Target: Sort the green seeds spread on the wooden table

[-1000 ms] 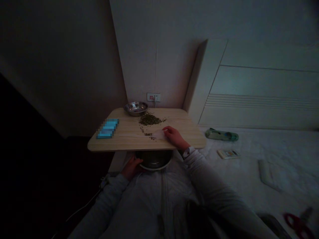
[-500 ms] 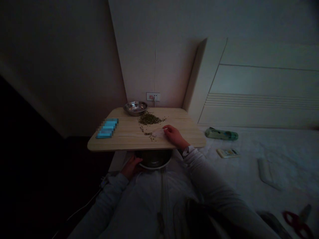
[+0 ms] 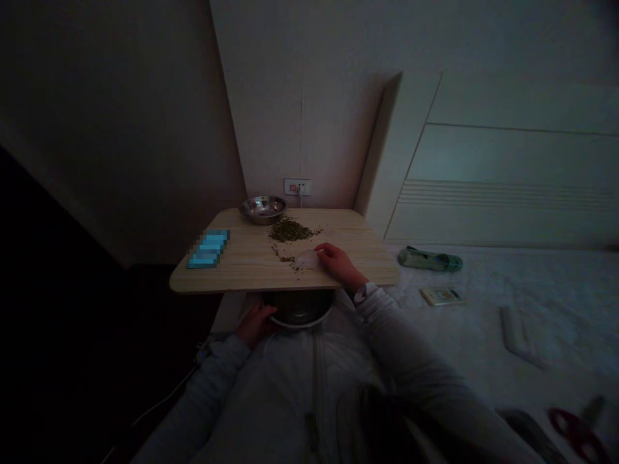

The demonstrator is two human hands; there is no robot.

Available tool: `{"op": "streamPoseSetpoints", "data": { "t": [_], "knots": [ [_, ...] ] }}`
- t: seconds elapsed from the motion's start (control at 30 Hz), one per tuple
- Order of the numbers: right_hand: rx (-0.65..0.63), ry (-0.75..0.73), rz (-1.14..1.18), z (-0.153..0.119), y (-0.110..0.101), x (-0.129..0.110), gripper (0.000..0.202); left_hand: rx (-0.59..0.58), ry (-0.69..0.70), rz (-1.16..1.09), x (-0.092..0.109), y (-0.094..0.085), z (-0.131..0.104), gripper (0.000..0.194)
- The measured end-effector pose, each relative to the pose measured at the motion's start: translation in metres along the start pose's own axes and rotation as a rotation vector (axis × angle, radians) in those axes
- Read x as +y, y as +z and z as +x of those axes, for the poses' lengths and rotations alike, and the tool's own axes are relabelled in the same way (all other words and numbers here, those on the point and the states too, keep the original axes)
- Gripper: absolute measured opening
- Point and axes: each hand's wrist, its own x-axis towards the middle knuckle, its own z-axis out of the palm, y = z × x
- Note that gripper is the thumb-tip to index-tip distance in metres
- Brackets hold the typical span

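Observation:
My right hand (image 3: 338, 264) rests low over the wooden tabletop, its thumb and fingers pinching a thin, see-through plastic piece (image 3: 307, 259) that lies nearly flat. A few small green beans or seeds (image 3: 287, 260) are scattered at the left edge of that piece. Farther back is a larger heap of the same green beans (image 3: 290, 230). Below the table's front edge, my left hand (image 3: 255, 323) grips the left side of a dark bowl with a pale rim (image 3: 302, 325) in my lap. The tabletop hides the bowl's far part, and its contents are too dark to make out.
On the wooden table (image 3: 242, 270) stand a shiny steel bowl (image 3: 264, 211) at the back left and a phone with a blurred screen (image 3: 209, 249). Right of it, a green bottle (image 3: 430, 260), another phone (image 3: 442, 296) and red-handled scissors (image 3: 575, 432) lie on the bed (image 3: 464, 348).
My right hand and the plastic piece have shifted very slightly. A few beans near the piece lie differently and look partly covered by it. My left hand and the bowl stay put.

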Motion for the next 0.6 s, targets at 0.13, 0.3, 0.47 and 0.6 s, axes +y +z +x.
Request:
{"op": "streamPoseSetpoints", "data": {
  "t": [0.13, 0.3, 0.47, 0.6],
  "knots": [
    [-0.022, -0.002, 0.022, -0.0004, -0.0007, -0.0002, 0.024, -0.018, 0.024, 0.012, -0.0011, -0.0008, -0.0003, 0.032],
    [-0.033, -0.007, 0.033, -0.0021, -0.0022, -0.0013, 0.023, -0.032, 0.022, 0.010, 0.0007, 0.0011, -0.0026, 0.035],
    [-0.056, -0.041, -0.025, -0.0044, -0.0029, -0.0020, 0.024, -0.016, 0.018, 0.027, 0.0014, 0.0011, -0.0030, 0.034],
    [-0.065, -0.053, -0.055, -0.0075, -0.0019, -0.0029, 0.025, -0.044, 0.007, -0.004, -0.0004, -0.0006, -0.0002, 0.030]
  ]
}}
